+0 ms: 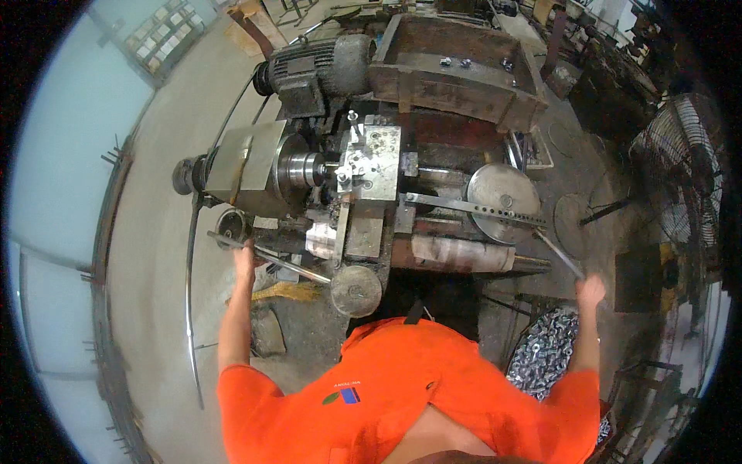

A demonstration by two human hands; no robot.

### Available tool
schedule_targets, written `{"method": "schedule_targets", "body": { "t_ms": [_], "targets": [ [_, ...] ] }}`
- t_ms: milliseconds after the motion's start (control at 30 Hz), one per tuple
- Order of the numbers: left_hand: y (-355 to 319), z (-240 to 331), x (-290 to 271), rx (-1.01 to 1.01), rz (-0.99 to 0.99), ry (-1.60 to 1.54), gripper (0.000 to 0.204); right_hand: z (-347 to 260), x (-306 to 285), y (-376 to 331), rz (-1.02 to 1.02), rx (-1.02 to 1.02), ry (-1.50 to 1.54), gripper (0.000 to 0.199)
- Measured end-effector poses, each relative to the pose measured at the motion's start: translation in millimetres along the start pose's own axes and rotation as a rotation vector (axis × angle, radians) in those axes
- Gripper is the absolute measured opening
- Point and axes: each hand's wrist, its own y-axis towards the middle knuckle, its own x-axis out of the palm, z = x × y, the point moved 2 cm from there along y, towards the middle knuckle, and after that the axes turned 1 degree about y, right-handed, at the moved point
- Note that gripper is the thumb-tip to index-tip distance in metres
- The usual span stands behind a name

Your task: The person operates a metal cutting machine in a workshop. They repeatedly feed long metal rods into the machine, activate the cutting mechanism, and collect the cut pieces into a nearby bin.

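Note:
A small lathe-like machine stands in front of me. My left hand point(244, 259) is closed around a long metal lever point(297, 268), which runs to a round steel disc point(355, 291) at the machine's near side. Over on the right, my right hand point(590, 289) grips the end of another rod handle point(562, 254). That handle meets a flat bar with a row of holes point(479, 207), which crosses a larger steel disc point(504, 189). Between them sit the chuck point(301, 169) and a tool block point(382, 158) with bolts on top. Whatever is at the chuck's tip is too small to make out.
Behind the machine are an electric motor point(325, 68) and a rusty metal trough point(456, 97) holding a few small metal parts. A heap of small metal parts point(545, 352) lies beside my right arm. A caged fan point(684, 158) stands far right; a straw broom point(286, 291) lies near my left arm.

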Motion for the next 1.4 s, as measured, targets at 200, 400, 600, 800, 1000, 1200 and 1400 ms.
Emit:
{"method": "schedule_targets", "body": {
  "t_ms": [200,400,600,800,1000,1200,1400],
  "targets": [
    [4,-14,-23,-0.074,-0.064,-0.156,0.052,-76,-34,42,0.233,0.005,0.102,0.078],
    [51,-136,-37,0.227,-0.213,0.928,0.046,-141,-41,-55,0.423,-0.237,0.538,0.072],
    [20,-142,11,0.558,-0.205,1.453,0.038,-149,-21,-94,0.178,-0.215,0.68,0.041],
    [5,-185,30,0.706,0.037,1.114,0.035,-171,-55,-109,0.294,-0.371,0.79,0.028],
    [20,-147,-1,0.493,-0.353,1.454,0.04,-214,-147,-68,0.355,-0.566,0.914,0.03],
    [3,-86,-33,0.166,-0.378,1.23,0.036,-370,-254,-75,0.262,-1.02,1.085,0.035],
    [-9,24,-169,0.556,0.305,0.934,0.027,-526,-280,-109,0.207,-1.311,0.828,0.034]
  ]
}}
